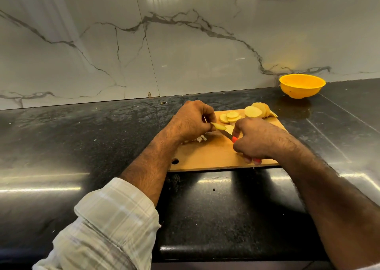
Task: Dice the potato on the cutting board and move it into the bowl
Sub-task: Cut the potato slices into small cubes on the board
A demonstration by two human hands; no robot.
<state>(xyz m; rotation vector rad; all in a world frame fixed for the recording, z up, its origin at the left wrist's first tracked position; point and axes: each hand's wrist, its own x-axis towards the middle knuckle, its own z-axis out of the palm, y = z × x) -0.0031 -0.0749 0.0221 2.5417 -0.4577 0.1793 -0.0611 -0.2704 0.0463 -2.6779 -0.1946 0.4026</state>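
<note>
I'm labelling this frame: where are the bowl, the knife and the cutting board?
yellow bowl (302,87): head view, outer wall.
knife (226,134): head view, blade below the slice.
wooden cutting board (207,156): head view, bare near part.

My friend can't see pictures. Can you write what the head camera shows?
A person's left hand pinches a potato slice while the right hand grips a red-handled knife over a wooden cutting board. More potato slices lie on the board; a yellow bowl sits on the dark counter beyond.

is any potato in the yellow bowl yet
Cannot tell: the yellow bowl sits apart on the counter and its bottom is hidden, while the potato slices in view lie on the cutting board.
</note>
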